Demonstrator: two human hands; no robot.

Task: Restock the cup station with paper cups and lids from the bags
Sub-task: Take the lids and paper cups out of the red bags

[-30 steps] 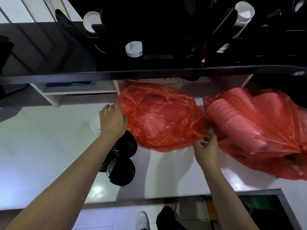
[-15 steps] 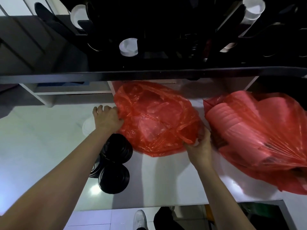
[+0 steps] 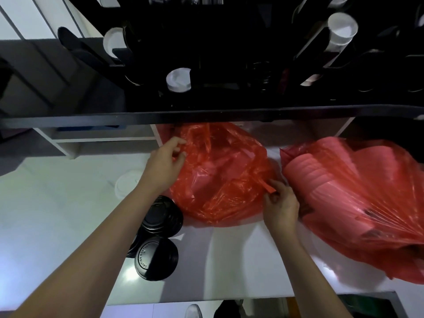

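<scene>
Since the earlier frame your left hand [image 3: 164,167] is sitting higher, now at the upper left of the crumpled red bag [image 3: 220,173] at frame centre, fingers loosely curled against the plastic; a firm grip cannot be confirmed. Black lids [image 3: 157,258] are lying stacked at lower centre-left on the white counter [image 3: 57,214]. Your right hand [image 3: 281,207] is pinching the bag's twisted strip. Cup-filled red bag [image 3: 353,203] is lying right.
</scene>
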